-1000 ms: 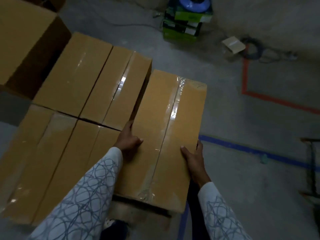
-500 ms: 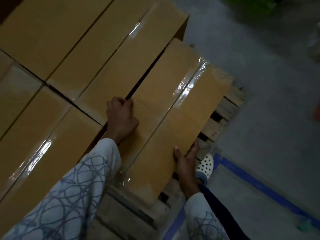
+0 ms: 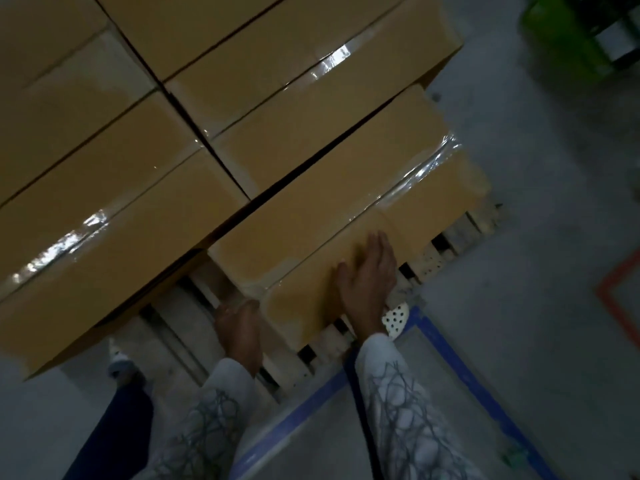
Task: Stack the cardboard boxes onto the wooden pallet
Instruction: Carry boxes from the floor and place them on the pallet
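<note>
Right hand (image 3: 369, 282): grip apart, fingers flat on top of the taped cardboard box (image 3: 346, 209), near end. Left hand (image 3: 239, 327) at the box's near left corner, blurred, can't tell its grip. Box lies on wooden pallet (image 3: 187, 327), with a dark gap to the neighbouring boxes (image 3: 138, 216).

Right hand (image 3: 369, 284) rests flat on the box (image 3: 346, 202) atop the pallet (image 3: 479, 223).

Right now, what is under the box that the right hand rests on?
The box sits on the wooden pallet: pale slats show past its near end and right edge. What lies beneath its middle is covered by the box itself.
</note>
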